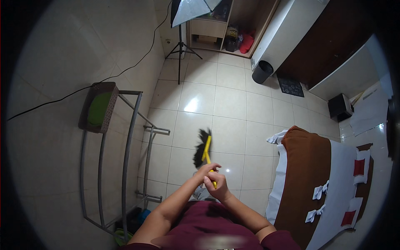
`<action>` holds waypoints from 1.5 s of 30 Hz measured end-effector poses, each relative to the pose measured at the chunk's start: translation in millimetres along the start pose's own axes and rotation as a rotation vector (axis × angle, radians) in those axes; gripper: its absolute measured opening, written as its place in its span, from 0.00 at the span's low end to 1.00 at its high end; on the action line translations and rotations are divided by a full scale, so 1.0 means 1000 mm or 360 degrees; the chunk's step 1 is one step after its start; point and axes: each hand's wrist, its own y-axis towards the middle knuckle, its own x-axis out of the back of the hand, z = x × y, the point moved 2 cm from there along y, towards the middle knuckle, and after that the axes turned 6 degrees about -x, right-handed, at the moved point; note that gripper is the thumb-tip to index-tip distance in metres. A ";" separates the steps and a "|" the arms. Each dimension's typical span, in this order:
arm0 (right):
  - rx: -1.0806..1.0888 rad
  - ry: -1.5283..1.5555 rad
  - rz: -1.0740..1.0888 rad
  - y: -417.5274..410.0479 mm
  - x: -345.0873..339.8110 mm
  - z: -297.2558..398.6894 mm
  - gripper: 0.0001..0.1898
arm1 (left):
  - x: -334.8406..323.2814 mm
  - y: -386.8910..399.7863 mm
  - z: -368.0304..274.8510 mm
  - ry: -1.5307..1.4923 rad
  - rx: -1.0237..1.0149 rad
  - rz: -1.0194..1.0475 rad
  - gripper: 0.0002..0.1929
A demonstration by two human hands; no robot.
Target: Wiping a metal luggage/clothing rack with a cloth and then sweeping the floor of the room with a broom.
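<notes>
Both my hands grip the yellow handle of a broom (206, 149) in front of my body. My right hand (217, 184) is closed around the top end of the handle. Just beyond it, my left hand (208, 171) wraps the handle lower down, its fingers partly hidden from above. The broom's yellow head carries dark bristles (200, 150), which look blurred and fan out to the left over the glossy tiled floor (229, 134). Part of the handle is covered by my hands.
A grey metal rack (125, 156) with a basket (98, 107) stands left. Ahead are a light stand's tripod (180, 50), a shelf cabinet (207, 28) and a black bin (262, 72). A bed with a brown cover (304, 162) is right; a doormat (290, 86) lies by the door.
</notes>
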 end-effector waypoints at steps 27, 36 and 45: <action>0.0328 -0.0185 -0.0219 0.121 -0.006 0.031 0.11 | 0.068 0.085 -0.078 0.0328 -0.0241 0.0545 0.09; 0.0288 0.0039 0.0354 0.216 -0.026 0.044 0.12 | 0.173 0.081 -0.139 0.1049 -0.0311 -0.0411 0.09; 0.0178 -0.0062 0.0089 0.257 -0.043 0.025 0.12 | 0.219 0.141 -0.094 0.0096 0.0080 0.0147 0.12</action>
